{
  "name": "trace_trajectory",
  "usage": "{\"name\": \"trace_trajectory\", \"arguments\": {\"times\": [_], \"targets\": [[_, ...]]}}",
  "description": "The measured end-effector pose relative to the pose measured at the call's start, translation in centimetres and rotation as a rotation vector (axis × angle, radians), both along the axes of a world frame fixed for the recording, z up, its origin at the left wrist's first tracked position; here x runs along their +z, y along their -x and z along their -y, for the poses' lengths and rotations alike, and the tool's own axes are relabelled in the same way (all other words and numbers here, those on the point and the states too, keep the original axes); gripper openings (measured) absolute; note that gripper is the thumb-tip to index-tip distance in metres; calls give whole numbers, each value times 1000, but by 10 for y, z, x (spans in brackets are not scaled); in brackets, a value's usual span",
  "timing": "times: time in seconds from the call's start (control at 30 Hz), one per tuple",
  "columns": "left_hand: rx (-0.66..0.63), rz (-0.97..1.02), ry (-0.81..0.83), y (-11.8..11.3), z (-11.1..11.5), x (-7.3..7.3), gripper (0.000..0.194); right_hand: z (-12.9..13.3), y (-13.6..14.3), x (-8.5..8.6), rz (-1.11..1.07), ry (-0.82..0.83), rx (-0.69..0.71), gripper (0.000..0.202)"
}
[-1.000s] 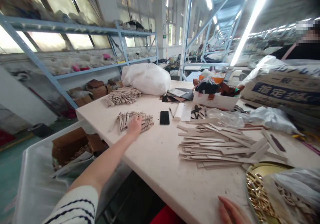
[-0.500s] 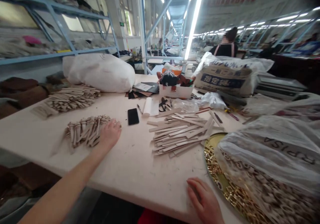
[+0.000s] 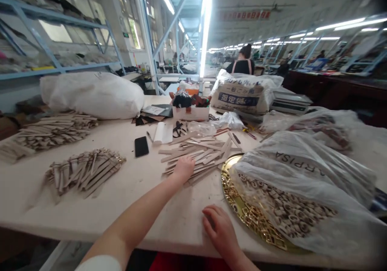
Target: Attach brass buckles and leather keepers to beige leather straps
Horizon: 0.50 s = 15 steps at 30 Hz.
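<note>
My left hand (image 3: pixel 183 168) reaches out over the near edge of a pile of flat beige strips (image 3: pixel 199 152) in the middle of the table and touches them; I cannot tell whether it grips one. My right hand (image 3: pixel 219 228) lies flat on the pale tabletop (image 3: pixel 136 190) near the front edge, fingers apart, holding nothing. Just right of it is a gold round tray (image 3: pixel 242 206) with small gold metal fittings, partly covered by a clear plastic bag of rings (image 3: pixel 302 194).
Left lie two heaps of strips with metal ends (image 3: pixel 83 170) (image 3: pixel 51 128). A black phone (image 3: pixel 141 146), a white roll (image 3: pixel 159 133), a white box of dark pieces (image 3: pixel 190 110), a big white sack (image 3: pixel 90 94) and a printed bag (image 3: pixel 242 96) stand further back. A person (image 3: pixel 242 63) works beyond.
My left hand has left the heap of metal-ended strips on the left and moved right onto the plain strip pile. The view has swung to the right; my right hand stays on the table.
</note>
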<state>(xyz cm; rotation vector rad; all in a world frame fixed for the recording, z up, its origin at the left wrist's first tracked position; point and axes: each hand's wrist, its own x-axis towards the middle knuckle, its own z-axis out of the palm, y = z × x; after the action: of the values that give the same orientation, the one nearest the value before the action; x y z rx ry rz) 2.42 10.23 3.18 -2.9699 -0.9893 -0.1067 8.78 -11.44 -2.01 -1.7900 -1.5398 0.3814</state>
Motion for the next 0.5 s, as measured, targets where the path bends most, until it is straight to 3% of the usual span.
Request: {"name": "trace_trajectory", "arguments": {"times": [0.17,0.33,0.43,0.5], "targets": [[13,-52,6,13,19,1,23,-1,-3,7,-32,-12,-18,14],[117,-44,38,7,10,0,21,5,-4,5,-101,-97,-32,17],[137,-53,59,8,7,1,17,17,-24,13,-158,-190,-53,21],[147,-57,54,14,11,3,18,29,-55,22,-135,-205,-115,21]]}}
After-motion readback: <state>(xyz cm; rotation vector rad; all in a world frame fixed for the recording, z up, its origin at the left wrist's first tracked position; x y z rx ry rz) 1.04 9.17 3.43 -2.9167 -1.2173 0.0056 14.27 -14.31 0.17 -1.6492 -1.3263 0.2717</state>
